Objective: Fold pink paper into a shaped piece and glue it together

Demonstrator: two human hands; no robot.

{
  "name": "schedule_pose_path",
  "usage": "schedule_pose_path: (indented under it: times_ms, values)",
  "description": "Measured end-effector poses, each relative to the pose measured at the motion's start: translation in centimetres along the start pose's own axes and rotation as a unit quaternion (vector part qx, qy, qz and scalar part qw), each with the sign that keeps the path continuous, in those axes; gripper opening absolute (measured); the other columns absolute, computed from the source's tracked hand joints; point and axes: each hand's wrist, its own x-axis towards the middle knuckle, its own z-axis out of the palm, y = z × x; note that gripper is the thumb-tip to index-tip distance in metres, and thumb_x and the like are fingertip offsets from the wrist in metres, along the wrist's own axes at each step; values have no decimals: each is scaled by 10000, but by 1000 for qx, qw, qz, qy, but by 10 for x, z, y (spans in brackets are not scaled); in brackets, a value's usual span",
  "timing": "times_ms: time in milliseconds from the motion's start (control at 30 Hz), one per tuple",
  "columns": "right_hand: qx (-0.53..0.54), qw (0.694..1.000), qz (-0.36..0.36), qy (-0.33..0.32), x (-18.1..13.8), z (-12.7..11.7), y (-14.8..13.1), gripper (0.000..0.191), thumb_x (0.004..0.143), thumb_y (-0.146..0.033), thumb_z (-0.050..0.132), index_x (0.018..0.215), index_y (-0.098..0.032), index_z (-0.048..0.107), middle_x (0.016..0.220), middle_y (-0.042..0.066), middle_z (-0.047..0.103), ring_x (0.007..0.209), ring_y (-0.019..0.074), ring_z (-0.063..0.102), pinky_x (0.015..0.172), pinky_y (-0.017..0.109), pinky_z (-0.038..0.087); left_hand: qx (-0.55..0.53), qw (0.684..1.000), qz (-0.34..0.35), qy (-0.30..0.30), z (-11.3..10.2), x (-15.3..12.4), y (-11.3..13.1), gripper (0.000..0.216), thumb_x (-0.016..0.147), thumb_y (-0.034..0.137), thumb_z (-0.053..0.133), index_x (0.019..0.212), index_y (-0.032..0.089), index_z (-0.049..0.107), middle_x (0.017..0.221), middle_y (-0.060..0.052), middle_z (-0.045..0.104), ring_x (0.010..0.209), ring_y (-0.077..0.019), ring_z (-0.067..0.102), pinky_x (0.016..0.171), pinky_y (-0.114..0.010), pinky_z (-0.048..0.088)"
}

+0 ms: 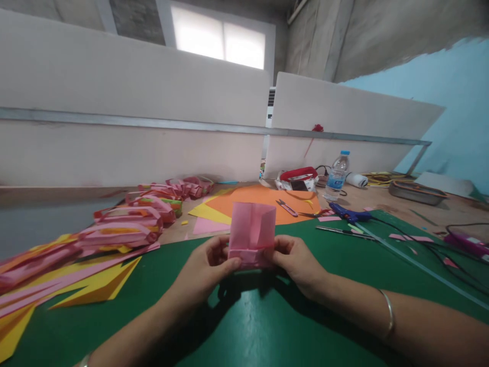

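A folded piece of pink paper (244, 229) is held upright in front of me, just above the green mat (244, 316). It has flaps that meet near its middle and a folded band along its lower edge. My left hand (208, 265) pinches the lower left corner, thumb on the near side. On the lower right corner, my right hand (298, 262) grips with thumb and fingers. The fingertips behind the paper are partly hidden.
Pink folded paper pieces (122, 227) pile up at left with yellow paper (103, 285). Orange paper (263, 199), thread snips (286, 207), a blue glue gun (349, 213) and a water bottle (337, 176) lie beyond. Cables cross the right; white panels (133, 92) stand behind.
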Motion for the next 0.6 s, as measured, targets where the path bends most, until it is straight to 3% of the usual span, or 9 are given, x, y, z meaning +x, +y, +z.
schedule_pose_path:
  times_ms: [100,167,300,467,600]
  values:
    - [-7,1000,-1,-8,-1,0,-2,298,564,-340,779,701,-115,639,589,-22,589,518,75,466,522,211,360,-9,995,-49,-86,3,-2,0,310,698,400,684,828,120,659,596,-25,649,479,-90,506,448,-187,350]
    - [-29,999,5,-14,-2,0,-3,254,587,-315,758,705,-121,645,590,-22,592,517,77,472,522,213,365,-20,991,-77,-109,4,-2,-3,364,714,459,656,786,103,670,598,-56,664,464,-94,511,462,-203,383]
    - [-42,999,9,-31,-2,1,-3,199,621,-236,715,788,-139,667,702,0,641,606,98,541,594,226,418,-48,988,-106,-106,5,-4,-9,403,694,498,662,816,114,683,685,-83,694,531,-122,567,543,-245,456]
    - [11,998,21,-61,-3,3,-4,248,545,-268,782,711,-116,676,676,16,642,596,106,554,616,251,443,-64,986,-119,-98,12,-9,-5,382,642,470,716,788,117,705,718,-92,705,592,-147,601,593,-256,469]
    - [-4,998,30,-61,-6,5,-5,296,550,-318,792,738,-111,694,676,21,650,580,103,556,603,248,447,-63,989,-117,-65,19,-11,-5,346,570,400,782,734,105,708,574,-49,649,516,-126,540,520,-237,417]
